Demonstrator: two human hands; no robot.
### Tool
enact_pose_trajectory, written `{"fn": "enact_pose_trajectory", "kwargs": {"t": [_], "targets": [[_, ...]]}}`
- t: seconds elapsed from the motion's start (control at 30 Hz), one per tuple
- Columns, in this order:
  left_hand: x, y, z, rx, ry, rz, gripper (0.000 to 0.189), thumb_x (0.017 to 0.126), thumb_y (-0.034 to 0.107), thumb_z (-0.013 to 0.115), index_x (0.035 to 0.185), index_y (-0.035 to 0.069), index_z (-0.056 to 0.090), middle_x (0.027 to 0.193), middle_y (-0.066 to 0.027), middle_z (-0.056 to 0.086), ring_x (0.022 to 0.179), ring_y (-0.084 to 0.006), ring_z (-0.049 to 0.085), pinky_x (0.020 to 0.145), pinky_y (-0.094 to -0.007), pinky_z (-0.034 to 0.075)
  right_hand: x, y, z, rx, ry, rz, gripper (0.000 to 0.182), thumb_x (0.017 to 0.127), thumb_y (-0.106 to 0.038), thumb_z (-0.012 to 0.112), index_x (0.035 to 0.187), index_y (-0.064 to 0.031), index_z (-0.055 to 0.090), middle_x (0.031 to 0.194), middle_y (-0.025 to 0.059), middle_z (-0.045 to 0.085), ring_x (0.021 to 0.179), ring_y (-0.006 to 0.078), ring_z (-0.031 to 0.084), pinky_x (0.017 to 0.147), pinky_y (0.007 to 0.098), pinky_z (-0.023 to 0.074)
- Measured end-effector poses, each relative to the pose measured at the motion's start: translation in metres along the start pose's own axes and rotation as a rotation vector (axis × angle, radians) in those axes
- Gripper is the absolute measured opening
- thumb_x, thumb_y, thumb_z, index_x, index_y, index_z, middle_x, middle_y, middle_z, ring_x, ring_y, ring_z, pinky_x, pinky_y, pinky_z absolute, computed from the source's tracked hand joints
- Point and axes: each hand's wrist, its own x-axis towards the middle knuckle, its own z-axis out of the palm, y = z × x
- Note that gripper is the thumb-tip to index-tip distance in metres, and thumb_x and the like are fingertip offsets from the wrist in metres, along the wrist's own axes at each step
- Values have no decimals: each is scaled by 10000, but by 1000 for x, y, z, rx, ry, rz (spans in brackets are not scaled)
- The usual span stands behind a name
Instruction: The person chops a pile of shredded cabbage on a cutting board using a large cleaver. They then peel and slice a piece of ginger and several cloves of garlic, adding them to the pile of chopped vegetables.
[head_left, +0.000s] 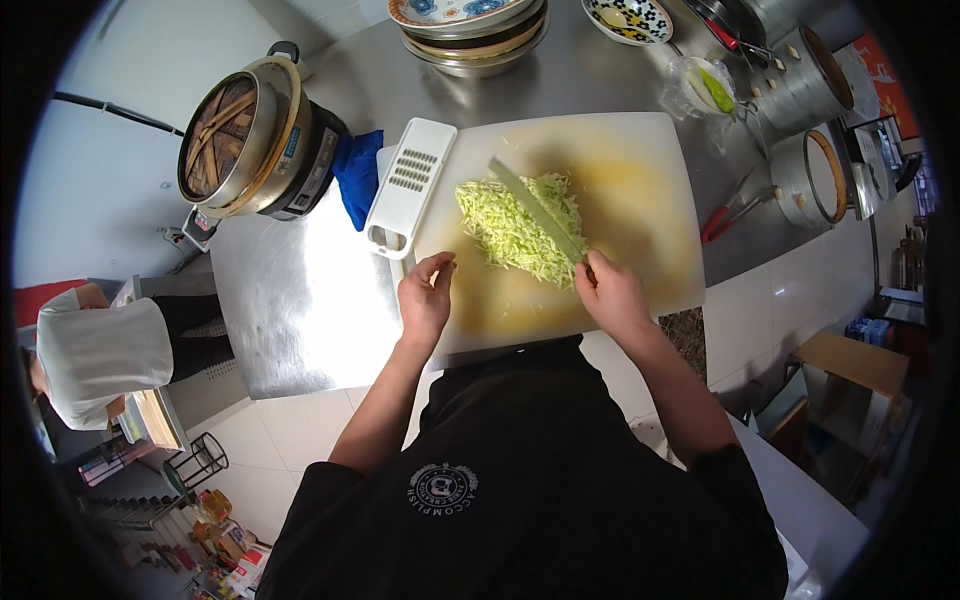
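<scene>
My right hand (613, 294) is closed round the handle of a kitchen knife (536, 210), whose broad blade slants up and left across a heap of shredded green vegetable (510, 232). The heap lies on a large white cutting board (645, 217) with yellow stains. Over the board's left edge, my left hand (426, 298) has its thumb and forefinger close together; whether something small is between them I cannot tell. A white plastic grater (411, 187) rests along the upper left edge of the board.
Left of the board are a blue cloth (358, 176) and a steel pot (259, 161) on a cooker. Stacked bowls (474, 56) stand behind. Red-handled scissors (724, 217) and a metal canister (802, 180) lie to the right. Another person (105, 352) is at far left.
</scene>
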Motion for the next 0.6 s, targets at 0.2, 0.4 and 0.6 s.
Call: {"fn": "enact_pose_trajectory", "kwargs": {"t": [0.2, 0.4, 0.6], "targets": [[-12, -16, -8, -36, -50, -77, 137, 891, 64, 689, 1014, 26, 735, 948, -138, 746, 849, -260, 727, 778, -322, 543, 56, -17, -12, -213, -289, -201, 144, 901, -203, 634, 855, -77, 584, 668, 164, 623, 627, 391, 626, 575, 490, 495], [-15, -13, -11, -6, -37, -57, 115, 861, 49, 708, 972, 38, 734, 922, -131, 733, 816, -278, 710, 750, -331, 540, 121, 2, -6, -366, -499, -283, 175, 908, -256, 556, 884, -92, 611, 700, 162, 650, 671, 397, 644, 654, 549, 509], [-23, -17, -8, -31, -31, -52, 118, 854, 57, 717, 970, 43, 734, 945, -121, 724, 859, -285, 699, 771, -343, 536, 128, 37, 22, -347, -498, -347, 176, 891, -242, 568, 876, -74, 618, 708, 177, 658, 681, 402, 648, 667, 545, 514]]}}
